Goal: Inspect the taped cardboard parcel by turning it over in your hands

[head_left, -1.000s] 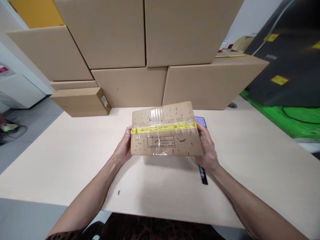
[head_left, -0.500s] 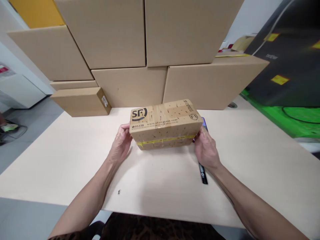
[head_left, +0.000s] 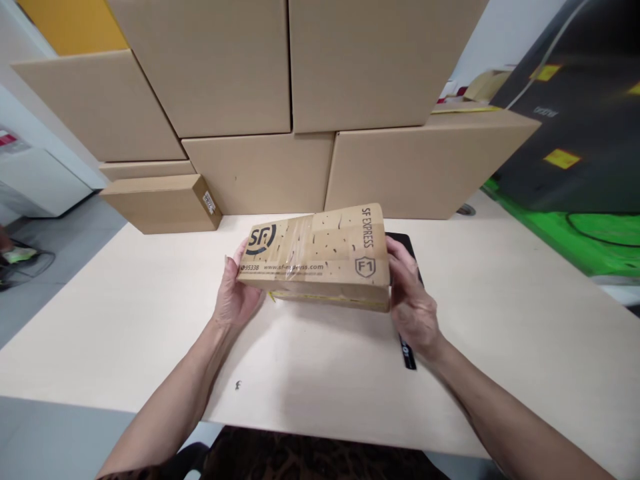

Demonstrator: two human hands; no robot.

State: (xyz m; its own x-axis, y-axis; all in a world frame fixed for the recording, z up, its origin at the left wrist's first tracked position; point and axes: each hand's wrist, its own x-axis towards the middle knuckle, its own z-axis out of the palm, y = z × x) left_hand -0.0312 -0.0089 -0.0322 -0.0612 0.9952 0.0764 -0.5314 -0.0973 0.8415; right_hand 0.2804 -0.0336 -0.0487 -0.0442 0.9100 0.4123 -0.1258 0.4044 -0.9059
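So the SF Express box [head_left: 320, 247] is over the table [head_left: 135, 300], long axis running roughly left to right, smack between the left hand [head_left: 234, 297] and right hand [head_left: 415, 307], both half-curled and gripping its ends, neither really nearer.
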